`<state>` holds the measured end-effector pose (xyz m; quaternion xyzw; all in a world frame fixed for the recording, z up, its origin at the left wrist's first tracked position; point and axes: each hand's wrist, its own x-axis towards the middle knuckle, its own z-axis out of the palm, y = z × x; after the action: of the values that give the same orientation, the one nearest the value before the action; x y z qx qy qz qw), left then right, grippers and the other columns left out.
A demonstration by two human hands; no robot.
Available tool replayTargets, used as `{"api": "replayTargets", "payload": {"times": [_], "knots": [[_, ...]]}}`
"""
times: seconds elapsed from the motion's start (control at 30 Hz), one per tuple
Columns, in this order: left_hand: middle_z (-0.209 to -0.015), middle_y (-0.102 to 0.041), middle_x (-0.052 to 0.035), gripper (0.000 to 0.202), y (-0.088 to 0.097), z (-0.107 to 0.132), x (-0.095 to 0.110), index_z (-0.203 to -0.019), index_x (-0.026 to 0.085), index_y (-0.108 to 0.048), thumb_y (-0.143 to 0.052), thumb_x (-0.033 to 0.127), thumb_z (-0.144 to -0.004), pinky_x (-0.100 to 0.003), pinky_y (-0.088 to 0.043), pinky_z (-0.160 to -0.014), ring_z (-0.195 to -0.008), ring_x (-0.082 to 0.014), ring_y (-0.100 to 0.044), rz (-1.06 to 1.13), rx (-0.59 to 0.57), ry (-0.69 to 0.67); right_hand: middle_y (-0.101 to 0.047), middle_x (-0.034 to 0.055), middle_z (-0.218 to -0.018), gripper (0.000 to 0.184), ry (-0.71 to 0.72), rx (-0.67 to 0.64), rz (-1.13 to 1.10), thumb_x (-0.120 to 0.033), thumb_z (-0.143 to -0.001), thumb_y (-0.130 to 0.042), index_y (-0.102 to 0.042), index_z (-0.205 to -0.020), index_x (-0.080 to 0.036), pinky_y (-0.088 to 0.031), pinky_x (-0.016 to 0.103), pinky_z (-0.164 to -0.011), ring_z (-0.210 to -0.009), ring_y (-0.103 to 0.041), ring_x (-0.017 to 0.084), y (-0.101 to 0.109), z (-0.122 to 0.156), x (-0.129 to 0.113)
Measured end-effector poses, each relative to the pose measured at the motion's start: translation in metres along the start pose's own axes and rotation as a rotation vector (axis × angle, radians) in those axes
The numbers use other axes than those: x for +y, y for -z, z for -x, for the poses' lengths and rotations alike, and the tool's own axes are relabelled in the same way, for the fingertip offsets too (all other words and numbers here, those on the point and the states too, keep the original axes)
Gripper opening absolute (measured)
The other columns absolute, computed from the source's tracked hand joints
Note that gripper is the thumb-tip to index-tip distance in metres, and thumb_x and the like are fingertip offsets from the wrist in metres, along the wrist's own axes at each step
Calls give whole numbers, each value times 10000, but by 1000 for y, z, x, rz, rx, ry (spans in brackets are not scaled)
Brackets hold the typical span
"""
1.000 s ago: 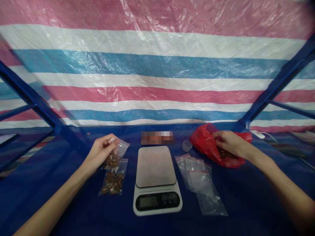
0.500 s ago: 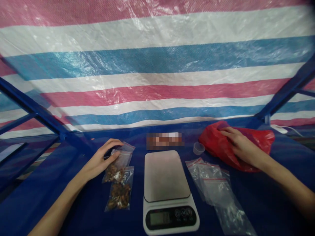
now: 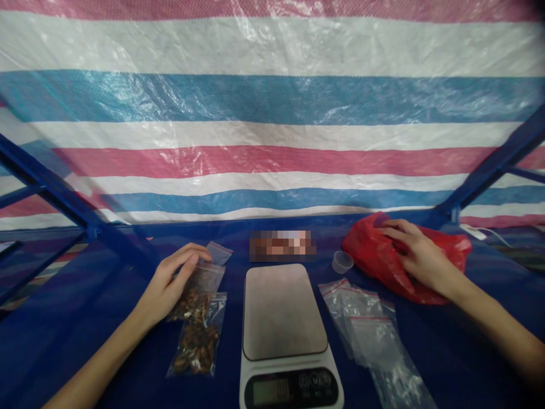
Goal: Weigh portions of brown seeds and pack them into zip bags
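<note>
My left hand (image 3: 172, 281) rests over the top of small clear zip bags at the left, its fingers bent forward and its thumb close to them, seemingly without a grip. Under it lies a zip bag of brown dried pieces (image 3: 193, 304), partly covered by the hand. Overlapping that one is a second filled zip bag (image 3: 198, 343). Another small zip bag (image 3: 220, 254) shows beyond my fingertips. On the right, my right hand (image 3: 419, 253) lies on a crumpled red plastic bag (image 3: 366, 250) with its fingers apart. What the red bag contains is hidden.
Between my hands stands a kitchen scale (image 3: 285, 312) with its steel plate bare. Behind it is a pixelated item (image 3: 281, 246). A small clear cup (image 3: 343, 262) sits beside the red bag. Several flat zip bags (image 3: 370, 324) lie right of the scale. A striped tarp (image 3: 272, 102) hangs behind.
My left thumb has drawn back off the zip bag toward the fingers. My right hand stays at the red bag, its fingers slightly shifted. The whole view has tilted a little.
</note>
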<state>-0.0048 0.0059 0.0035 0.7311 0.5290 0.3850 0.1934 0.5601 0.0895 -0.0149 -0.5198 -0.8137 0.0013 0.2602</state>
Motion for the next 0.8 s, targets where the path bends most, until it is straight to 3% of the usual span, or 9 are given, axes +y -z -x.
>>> {"api": "replayTargets", "payload": {"times": [0.13,0.27,0.4,0.53,0.67,0.8], "knots": [[-1107,-722,-31,366,-6,0,6,-1007,236,-748,-453,445,-1066,-256,-492,-966,-1062,-191,-677,-3,-56,-3,-556,207,-1539,448,-5,-37,-6,-266,-994,-466,-665,-1386,-182,-450,550,-1210,-1428,-562,362,5,1,5],[-1019,-716,-19,392,-8,-2,7,-959,232,-728,-431,462,-1069,-257,-489,-885,-966,-184,-672,-3,-98,27,-638,194,-1483,458,62,-104,-45,-244,-966,-505,-676,-1387,-186,-500,546,-1174,-1397,-608,348,3,2,10],[-939,-706,-12,409,-9,-1,9,-931,230,-707,-429,498,-1064,-266,-475,-847,-913,-192,-659,-26,-66,64,-718,144,-1370,442,105,-75,-50,-171,-905,-514,-738,-1283,-214,-535,549,-1142,-1327,-662,331,0,0,11],[-928,-718,-10,435,-10,3,9,-934,237,-711,-413,528,-1061,-272,-476,-836,-904,-198,-664,-69,-68,81,-705,146,-1349,465,127,-61,-26,-122,-882,-490,-747,-1258,-218,-575,527,-1094,-1276,-680,332,2,-2,5],[-887,-724,-10,467,-6,1,11,-920,239,-716,-388,540,-1062,-291,-479,-820,-859,-202,-667,-134,-50,93,-678,156,-1367,468,132,-60,2,-136,-889,-527,-730,-1301,-225,-595,498,-1070,-1250,-685,335,2,-2,1],[-886,-707,-29,479,1,-12,19,-889,223,-702,-374,524,-1066,-323,-469,-854,-889,-216,-660,-211,54,13,-597,135,-1526,608,116,-44,5,-120,-889,-517,-611,-1478,-237,-502,517,-1185,-1416,-584,330,-5,2,8]]}}
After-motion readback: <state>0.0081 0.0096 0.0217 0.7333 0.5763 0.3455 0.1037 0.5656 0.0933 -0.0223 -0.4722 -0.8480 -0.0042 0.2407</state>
